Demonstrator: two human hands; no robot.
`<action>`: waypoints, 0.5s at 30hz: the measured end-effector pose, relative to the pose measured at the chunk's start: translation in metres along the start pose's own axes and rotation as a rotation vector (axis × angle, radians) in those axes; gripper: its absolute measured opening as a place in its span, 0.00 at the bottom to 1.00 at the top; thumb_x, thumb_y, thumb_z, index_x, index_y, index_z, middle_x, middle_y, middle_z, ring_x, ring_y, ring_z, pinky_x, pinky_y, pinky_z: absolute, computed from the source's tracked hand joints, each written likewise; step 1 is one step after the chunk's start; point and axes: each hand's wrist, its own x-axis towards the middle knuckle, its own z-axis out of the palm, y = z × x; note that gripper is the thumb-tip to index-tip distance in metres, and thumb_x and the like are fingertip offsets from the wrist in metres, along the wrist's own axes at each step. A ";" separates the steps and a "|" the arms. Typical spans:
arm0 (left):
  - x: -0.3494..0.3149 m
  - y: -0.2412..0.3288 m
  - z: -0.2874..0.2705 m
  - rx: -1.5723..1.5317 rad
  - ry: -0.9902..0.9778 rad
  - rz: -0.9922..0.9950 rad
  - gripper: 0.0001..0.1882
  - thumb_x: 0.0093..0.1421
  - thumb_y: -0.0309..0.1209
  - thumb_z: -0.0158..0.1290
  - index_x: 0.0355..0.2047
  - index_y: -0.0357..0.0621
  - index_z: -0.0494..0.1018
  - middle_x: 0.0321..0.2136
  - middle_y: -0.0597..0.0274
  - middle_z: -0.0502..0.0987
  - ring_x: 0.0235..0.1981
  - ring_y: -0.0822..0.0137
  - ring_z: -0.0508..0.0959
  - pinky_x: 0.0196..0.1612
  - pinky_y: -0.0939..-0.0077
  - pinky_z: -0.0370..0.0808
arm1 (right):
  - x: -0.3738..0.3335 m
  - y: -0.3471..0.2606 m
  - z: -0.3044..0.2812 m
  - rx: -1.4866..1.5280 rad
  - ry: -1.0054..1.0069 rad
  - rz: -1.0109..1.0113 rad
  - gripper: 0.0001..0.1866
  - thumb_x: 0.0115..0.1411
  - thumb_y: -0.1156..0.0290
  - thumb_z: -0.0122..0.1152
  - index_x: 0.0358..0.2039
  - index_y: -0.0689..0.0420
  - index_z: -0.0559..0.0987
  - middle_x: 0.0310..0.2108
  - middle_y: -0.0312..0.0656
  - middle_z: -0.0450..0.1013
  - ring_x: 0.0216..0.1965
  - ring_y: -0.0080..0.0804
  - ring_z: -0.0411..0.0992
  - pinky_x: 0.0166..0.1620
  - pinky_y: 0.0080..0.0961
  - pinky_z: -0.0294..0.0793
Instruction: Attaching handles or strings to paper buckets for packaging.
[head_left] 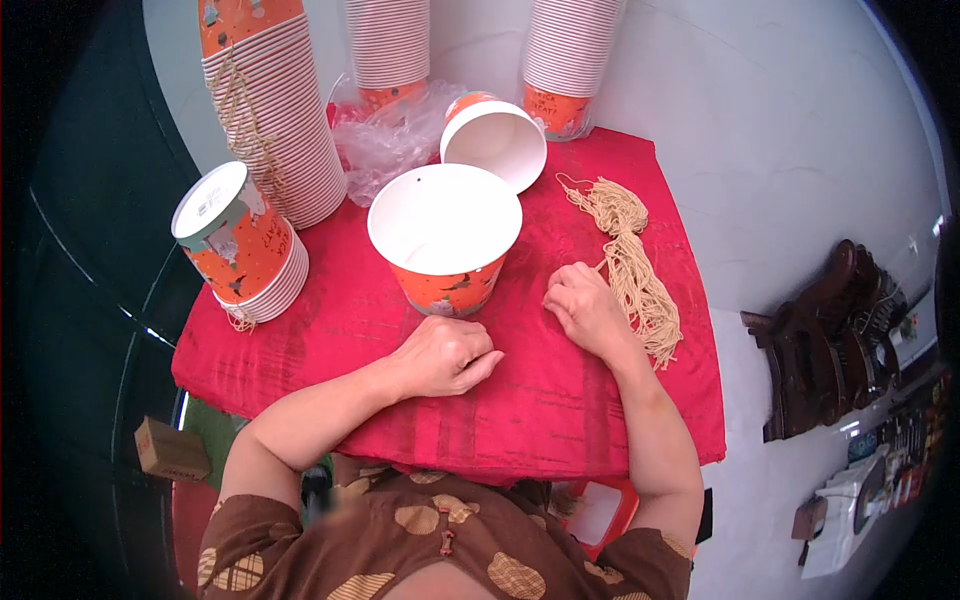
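Two curled, empty hands, left hand (pixel 445 357) and right hand (pixel 585 310), rest beside an empty orange bucket (pixel 445 235).

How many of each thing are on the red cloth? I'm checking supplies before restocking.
Single open paper buckets: 2
Stacks of nested buckets: 4
Bundles of tan string: 1
Crumpled clear plastic bags: 1
Total: 8
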 end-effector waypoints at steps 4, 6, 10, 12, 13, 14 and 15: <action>-0.005 -0.001 0.003 0.120 0.058 -0.212 0.12 0.58 0.29 0.54 0.20 0.37 0.72 0.19 0.49 0.74 0.23 0.48 0.76 0.26 0.57 0.72 | 0.011 -0.043 0.000 0.144 0.010 -0.183 0.04 0.51 0.76 0.65 0.25 0.57 0.76 0.31 0.38 0.72 0.36 0.37 0.70 0.40 0.32 0.67; -0.003 -0.002 0.004 0.093 0.089 -0.299 0.10 0.58 0.29 0.53 0.22 0.36 0.73 0.20 0.47 0.75 0.24 0.47 0.77 0.27 0.57 0.73 | 0.010 -0.057 0.006 0.302 -0.012 -0.170 0.04 0.51 0.76 0.64 0.27 0.57 0.77 0.31 0.38 0.73 0.35 0.37 0.70 0.40 0.32 0.66; -0.006 -0.007 0.013 -0.091 0.182 -0.431 0.07 0.59 0.26 0.50 0.31 0.33 0.74 0.23 0.46 0.77 0.25 0.50 0.80 0.29 0.60 0.76 | 0.005 -0.054 0.016 0.499 0.005 0.071 0.02 0.56 0.80 0.60 0.31 0.62 0.77 0.26 0.41 0.73 0.30 0.35 0.73 0.36 0.30 0.72; -0.007 -0.007 0.015 -0.232 0.157 -0.505 0.07 0.60 0.25 0.48 0.34 0.33 0.73 0.23 0.49 0.77 0.24 0.54 0.79 0.29 0.62 0.75 | 0.003 -0.055 0.018 0.674 -0.024 0.274 0.11 0.59 0.82 0.57 0.44 0.64 0.74 0.25 0.39 0.74 0.29 0.26 0.74 0.36 0.23 0.75; -0.007 -0.007 0.015 -0.368 0.136 -0.575 0.08 0.62 0.24 0.46 0.36 0.33 0.73 0.23 0.52 0.77 0.22 0.59 0.79 0.28 0.64 0.75 | 0.004 -0.055 0.016 0.707 -0.053 0.331 0.15 0.60 0.82 0.56 0.49 0.64 0.73 0.25 0.38 0.74 0.29 0.23 0.74 0.36 0.22 0.75; -0.006 -0.005 0.013 -0.367 0.136 -0.580 0.08 0.62 0.24 0.46 0.36 0.33 0.73 0.23 0.52 0.77 0.22 0.59 0.79 0.28 0.64 0.75 | 0.003 -0.054 0.017 0.698 -0.075 0.324 0.23 0.60 0.82 0.56 0.56 0.63 0.69 0.25 0.38 0.73 0.29 0.23 0.74 0.36 0.22 0.75; -0.004 -0.002 0.010 -0.493 0.104 -0.687 0.08 0.63 0.25 0.45 0.37 0.33 0.72 0.23 0.56 0.77 0.21 0.64 0.77 0.26 0.68 0.74 | 0.003 -0.055 0.017 0.701 -0.077 0.324 0.23 0.60 0.82 0.56 0.56 0.63 0.69 0.25 0.38 0.73 0.29 0.23 0.74 0.36 0.22 0.75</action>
